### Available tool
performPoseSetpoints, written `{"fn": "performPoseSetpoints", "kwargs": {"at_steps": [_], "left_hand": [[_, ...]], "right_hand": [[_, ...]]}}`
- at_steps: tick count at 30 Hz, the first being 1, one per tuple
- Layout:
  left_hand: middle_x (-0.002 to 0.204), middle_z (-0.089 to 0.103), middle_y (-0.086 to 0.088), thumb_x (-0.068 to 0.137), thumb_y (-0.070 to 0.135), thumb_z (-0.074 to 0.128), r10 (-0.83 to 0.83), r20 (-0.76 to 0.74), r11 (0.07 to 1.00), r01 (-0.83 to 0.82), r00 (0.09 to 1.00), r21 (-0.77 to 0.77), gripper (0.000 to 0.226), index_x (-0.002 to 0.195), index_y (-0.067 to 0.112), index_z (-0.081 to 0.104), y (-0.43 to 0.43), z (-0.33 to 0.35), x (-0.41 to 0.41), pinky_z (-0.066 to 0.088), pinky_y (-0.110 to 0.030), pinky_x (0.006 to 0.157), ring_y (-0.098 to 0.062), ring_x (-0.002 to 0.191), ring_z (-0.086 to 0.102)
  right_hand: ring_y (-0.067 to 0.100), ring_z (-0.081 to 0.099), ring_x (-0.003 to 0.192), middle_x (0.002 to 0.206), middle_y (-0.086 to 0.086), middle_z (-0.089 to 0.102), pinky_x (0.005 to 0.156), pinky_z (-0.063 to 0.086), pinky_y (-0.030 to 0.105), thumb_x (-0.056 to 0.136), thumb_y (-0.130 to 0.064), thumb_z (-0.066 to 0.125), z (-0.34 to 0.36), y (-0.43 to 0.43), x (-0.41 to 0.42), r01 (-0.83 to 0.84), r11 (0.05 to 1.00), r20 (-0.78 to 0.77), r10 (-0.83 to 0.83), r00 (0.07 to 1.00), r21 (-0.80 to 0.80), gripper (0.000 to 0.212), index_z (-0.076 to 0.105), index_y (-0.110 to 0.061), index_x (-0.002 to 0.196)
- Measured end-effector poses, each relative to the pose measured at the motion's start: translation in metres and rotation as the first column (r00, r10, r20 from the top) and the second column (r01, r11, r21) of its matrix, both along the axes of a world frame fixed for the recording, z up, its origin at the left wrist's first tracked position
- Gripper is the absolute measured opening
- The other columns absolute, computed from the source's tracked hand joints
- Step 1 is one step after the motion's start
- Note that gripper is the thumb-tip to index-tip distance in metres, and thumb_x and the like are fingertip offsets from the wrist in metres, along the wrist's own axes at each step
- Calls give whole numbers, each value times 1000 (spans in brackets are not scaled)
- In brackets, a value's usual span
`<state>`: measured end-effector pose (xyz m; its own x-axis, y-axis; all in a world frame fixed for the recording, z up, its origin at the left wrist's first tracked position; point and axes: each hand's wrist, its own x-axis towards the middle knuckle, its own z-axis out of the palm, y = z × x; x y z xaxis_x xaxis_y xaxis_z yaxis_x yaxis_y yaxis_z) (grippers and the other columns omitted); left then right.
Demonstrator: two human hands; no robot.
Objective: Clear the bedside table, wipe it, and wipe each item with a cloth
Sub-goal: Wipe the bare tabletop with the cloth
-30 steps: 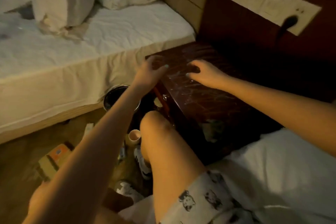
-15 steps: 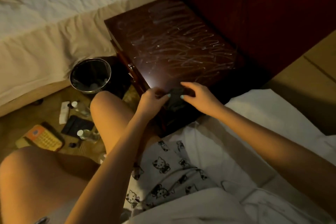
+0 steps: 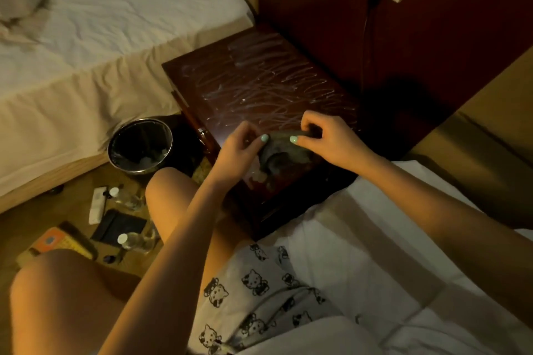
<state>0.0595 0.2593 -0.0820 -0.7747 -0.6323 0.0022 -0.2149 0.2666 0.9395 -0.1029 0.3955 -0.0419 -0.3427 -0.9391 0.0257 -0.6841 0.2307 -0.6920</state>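
Our left hand [image 3: 239, 150] and right hand [image 3: 331, 141] pinch the crumpled dark grey cloth [image 3: 284, 153] over the glossy dark-red wooden bedside table's [image 3: 199, 89] near edge; bunched so, we judge it could merely smear the pale streaks [image 3: 268, 86].

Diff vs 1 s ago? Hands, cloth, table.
Both hands drew back from the far, bed-side part of the dark red-brown wooden bedside table to its near edge. The left hand and right hand now pinch the crumpled dark grey cloth between them. Unchanged: wipe streaks on the top, round metal waste bin beside it.
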Motion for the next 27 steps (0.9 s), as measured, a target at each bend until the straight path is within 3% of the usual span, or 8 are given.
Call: {"fn": "performPoseSetpoints", "kwargs": {"at_steps": [3,6,9,12,17,22,25,27], "left_hand": [[77,50,6,99,22,54,-3,15,994,5,1000,-107,23,78,27,44,-13,22,-8,39,-16,60,-4,67,49],[83,50,5,100,25,50,-37,38,980,43,999,-192,19,83,26,44,-19,36,-10,41,-15,63,-11,75,50],[78,50,5,101,26,49,-44,56,980,54,997,-193,14,92,17,44,-26,44,-7,40,-13,58,-8,68,48],[79,52,7,100,28,50,-97,117,972,120,988,-204,16,89,17,51,-35,49,1,39,-18,62,-6,69,49],[75,60,3,93,33,60,-246,288,965,262,925,-16,20,81,17,64,-43,43,14,43,-24,66,-10,69,55],[79,61,3,95,19,59,-198,83,971,183,977,157,13,83,18,64,-51,26,28,47,-19,68,-2,68,59],[84,60,3,96,15,57,-253,110,958,233,961,166,9,89,20,61,-50,21,23,46,-22,68,-4,72,59],[95,62,-1,95,15,59,-349,221,935,320,911,157,6,96,20,61,-47,20,16,51,-31,77,-13,86,62]], "right_hand": [[7,50,67,74,-8,50,66,39,26,90,-33,64,23,-2,-5,62,997,55,-60,997,-35,22,52,-19,79],[19,64,81,87,4,65,76,51,43,89,-39,64,40,-5,-8,83,993,46,-87,995,83,22,65,-16,91],[25,64,87,93,11,66,83,49,43,90,-36,62,54,-6,-8,38,990,122,-55,991,136,26,67,-10,92],[28,56,82,86,11,55,74,41,37,91,-32,62,54,-3,-4,73,991,273,-102,957,114,28,59,-4,89],[15,49,79,84,1,48,74,37,31,92,-42,58,36,-4,6,121,972,260,-172,950,200,32,54,-10,88],[27,63,106,108,9,65,97,50,44,94,-18,59,34,-2,0,166,959,531,-267,804,231,12,66,-16,103],[27,66,98,101,10,65,91,54,42,91,-1,58,43,-5,-1,264,960,631,-264,729,96,15,65,-12,98],[21,65,95,95,5,63,86,56,35,90,-2,60,51,-9,-4,348,937,559,-276,782,-24,12,64,-12,95]]}}
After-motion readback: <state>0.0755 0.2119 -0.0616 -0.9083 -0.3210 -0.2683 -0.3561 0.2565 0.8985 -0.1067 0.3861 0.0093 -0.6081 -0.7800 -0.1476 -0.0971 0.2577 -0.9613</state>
